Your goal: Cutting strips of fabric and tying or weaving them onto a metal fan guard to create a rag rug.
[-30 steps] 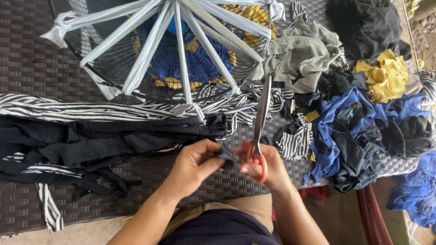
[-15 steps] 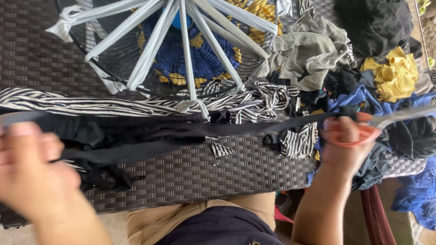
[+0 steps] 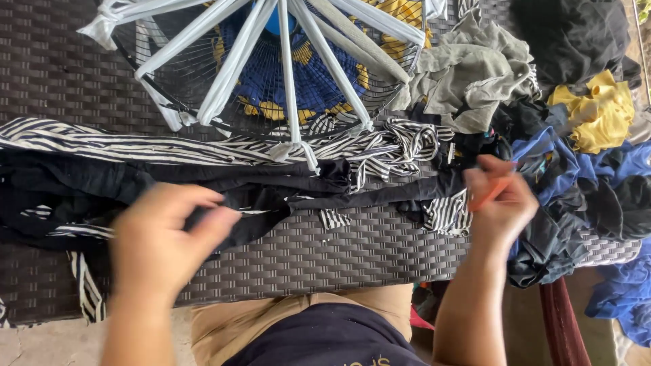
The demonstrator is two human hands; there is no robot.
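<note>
The left hand [image 3: 163, 237] pinches one end of a black fabric strip [image 3: 380, 196], fingers closed on it, pulling it taut across the woven tabletop [image 3: 319, 261]. The right hand [image 3: 498, 203] is curled shut around orange-handled scissors [image 3: 489, 193] at the strip's far end, beside a heap of clothes [image 3: 583, 156]. A wire fan guard [image 3: 271, 74] wrapped with pale strips lies behind

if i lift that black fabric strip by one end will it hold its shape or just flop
Probably flop: the black fabric strip only runs straight where it spans between the left hand and right hand; elsewhere it lies bunched. It looks thin, so likely light. The woven table may snag it slightly.
</note>
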